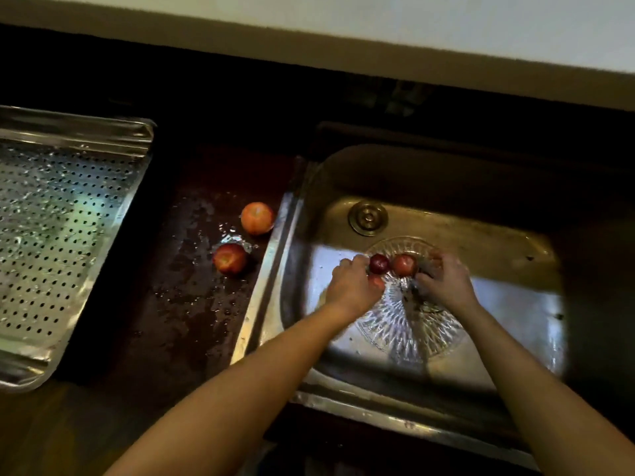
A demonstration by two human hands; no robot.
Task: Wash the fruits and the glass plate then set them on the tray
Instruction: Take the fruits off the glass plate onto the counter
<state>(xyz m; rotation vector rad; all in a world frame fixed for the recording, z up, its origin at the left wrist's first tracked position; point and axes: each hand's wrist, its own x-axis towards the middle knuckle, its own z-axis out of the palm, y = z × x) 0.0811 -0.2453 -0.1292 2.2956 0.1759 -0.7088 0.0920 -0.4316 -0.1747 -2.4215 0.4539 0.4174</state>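
A patterned glass plate (409, 324) lies flat in the steel sink (343, 173). On its far part sit a dark red fruit (379, 263) and a lighter red fruit (405, 265). My left hand (352, 286) is curled over a third red fruit (378, 281) on the plate. My right hand (445, 281) is closed on the plate's far right part, and what it holds is hidden. Two orange-red fruits (257, 218) (229, 258) rest on the wet dark counter left of the sink. The perforated metal tray (62, 235) lies at far left.
The sink drain (367, 217) is behind the plate. A wet dark counter (185, 304) separates tray and sink. A pale wall runs along the back. The sink's steel rim (271, 262) stands beside the two counter fruits.
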